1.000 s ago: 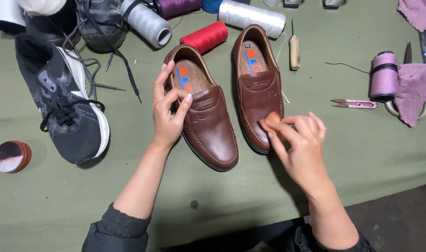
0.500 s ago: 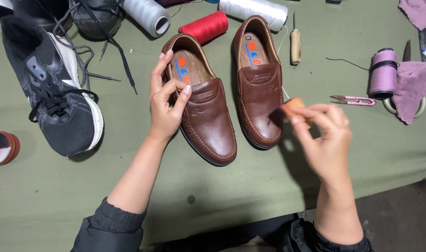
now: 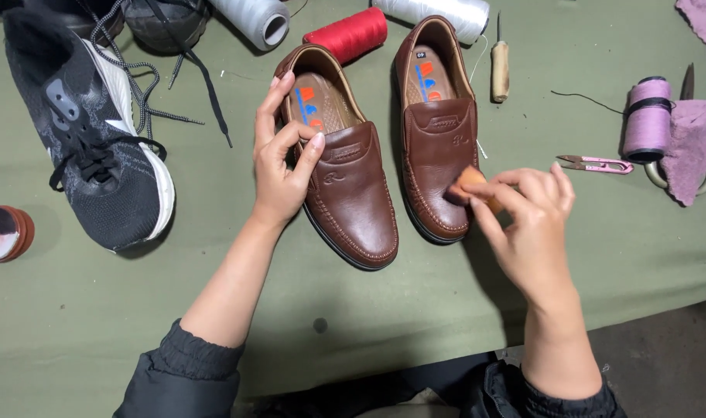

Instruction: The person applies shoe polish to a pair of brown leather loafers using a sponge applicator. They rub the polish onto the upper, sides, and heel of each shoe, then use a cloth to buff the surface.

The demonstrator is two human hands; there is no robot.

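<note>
While two glossy brown leather slip-on loafers sit side by side, toes toward the wearer, on an olive-green cloth worktop (image 3: 74, 325), the left hand (image 3: 279, 166) grips the nearer-left loafer (image 3: 345, 174) at its collar, fingers curled over the rim w/ thumb on the vamp. Right hand (image 3: 535, 224) pinches a small orange-tan pad (image 3: 470, 184) btwn fingertips, pressed against the toe side of the second loafer (image 3: 438, 139). Both loafers: smooth shine, stitched moccasin toe, dark sole edge, tan insoles w/ blue-and-orange print; they lie just beside each other, centre of the cloth.

Count, approx: one black knit sneaker w/ white sole (image 3: 97, 147) fully seen at left, laces loose, plus part of another dark shoe (image 3: 159, 19) at top edge. Four thread spools: two white (image 3: 252, 17) (image 3: 438, 11), one red (image 3: 349, 35) touching the left loafer's heel, one mauve (image 3: 647, 116) at right. One wooden-handled awl (image 3: 500, 66) just beside the right loafer. One pair of pink thread snips (image 3: 596, 164). One round reddish tin (image 3: 3, 232) at far left. Mauve cloth scrap (image 3: 693, 143) near the mauve spool; another at the top-right corner.
</note>
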